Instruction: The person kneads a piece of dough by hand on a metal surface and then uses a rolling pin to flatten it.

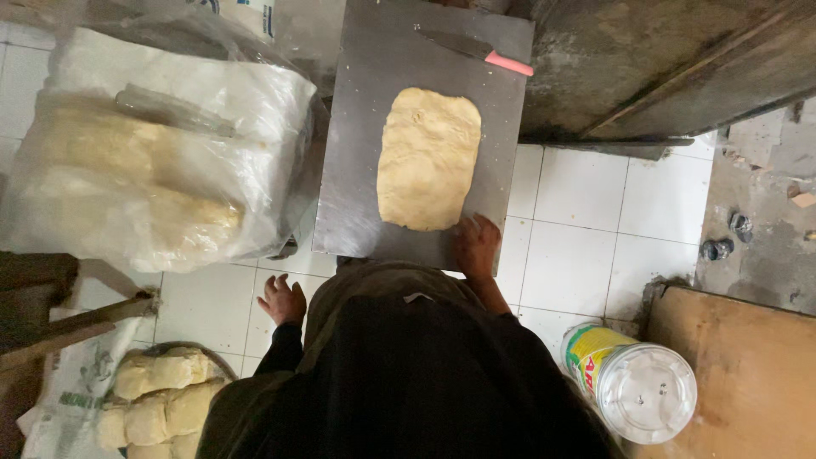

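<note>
Resting on the near edge of the steel table (357, 170), the right hand (476, 245) lies flat with fingers spread, gripping nothing; its fingertips sit just beside the lower right corner of the dough sheet (427, 157). The dough sheet is a pale, roughly rectangular slab lying flat near the middle of the table, its long axis running away from the person. The left hand (283, 299) hangs off the table over the white tiled floor (586, 221), fingers loosely curled and empty, well apart from the dough sheet.

A knife with a pink handle (476, 51) lies at the far right corner of the table, apart from the dough sheet. Left of the table, a clear plastic bag (153, 153) covers large dough lumps. Below it, near the left hand, a basin of dough pieces (166, 395) stands on the floor. A plastic jar with a clear lid (633, 382) lies on the floor at the right, beside a wooden board (748, 374).
</note>
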